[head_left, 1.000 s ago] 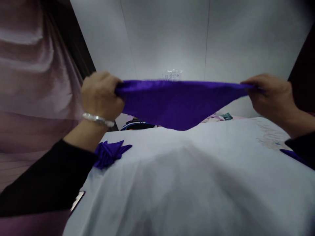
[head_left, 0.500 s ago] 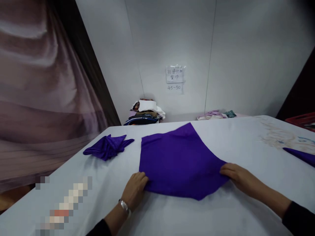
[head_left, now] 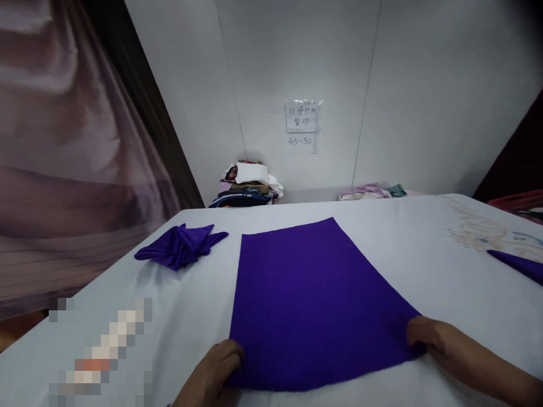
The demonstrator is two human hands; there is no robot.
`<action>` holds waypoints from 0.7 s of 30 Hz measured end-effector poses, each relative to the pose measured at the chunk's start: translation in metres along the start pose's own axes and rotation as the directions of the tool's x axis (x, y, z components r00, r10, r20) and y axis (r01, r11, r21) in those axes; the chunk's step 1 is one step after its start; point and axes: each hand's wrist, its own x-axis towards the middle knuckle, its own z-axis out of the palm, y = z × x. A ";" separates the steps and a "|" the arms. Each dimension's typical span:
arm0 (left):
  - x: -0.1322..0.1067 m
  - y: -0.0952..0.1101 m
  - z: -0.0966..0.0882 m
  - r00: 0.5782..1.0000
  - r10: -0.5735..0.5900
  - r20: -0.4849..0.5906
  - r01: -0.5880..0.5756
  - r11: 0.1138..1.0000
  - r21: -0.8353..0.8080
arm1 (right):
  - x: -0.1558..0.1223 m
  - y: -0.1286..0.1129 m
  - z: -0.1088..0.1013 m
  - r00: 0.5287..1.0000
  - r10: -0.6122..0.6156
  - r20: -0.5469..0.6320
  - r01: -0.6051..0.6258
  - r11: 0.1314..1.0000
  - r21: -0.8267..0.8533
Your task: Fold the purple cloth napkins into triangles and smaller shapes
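A purple cloth napkin (head_left: 314, 299) lies spread out nearly flat on the white-covered table (head_left: 190, 339), with its far corners pointing toward the wall. At its near left corner, my left hand (head_left: 218, 364) pinches the edge between thumb and fingers. My right hand (head_left: 426, 333) grips the near right corner, fingers curled over the fabric. The near edge runs between both hands, slightly bowed. To the left sits another purple napkin (head_left: 180, 247), folded into pointed pleats and apart from my hands.
Part of a purple cloth (head_left: 520, 264) shows at the right edge. Stacked clothes (head_left: 248, 183) stand behind the table, with more fabric (head_left: 369, 192) farther right. A paper sign (head_left: 302, 125) hangs on the wall. A pinkish curtain (head_left: 63, 141) hangs at left. A pixelated patch covers the table's left front.
Both hands have drawn the near corners toward me and slightly apart. The napkin is now flatter and longer, its wrinkled far edge straightened. The view has tilted a little.
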 end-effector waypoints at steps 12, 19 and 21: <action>0.103 0.022 0.033 0.997 -0.079 -0.014 0.080 0.957 0.278 | 0.117 -0.110 0.051 0.883 -0.429 0.190 0.422 0.903 0.081; 0.101 0.005 0.057 0.978 -0.188 0.088 0.141 0.911 0.388 | 0.188 -0.078 0.081 0.892 -0.386 0.236 0.420 0.900 -0.118; 0.100 0.005 0.054 0.976 -0.195 0.095 0.143 0.909 0.391 | 0.205 -0.043 0.064 0.948 -0.269 0.170 0.301 0.932 -0.201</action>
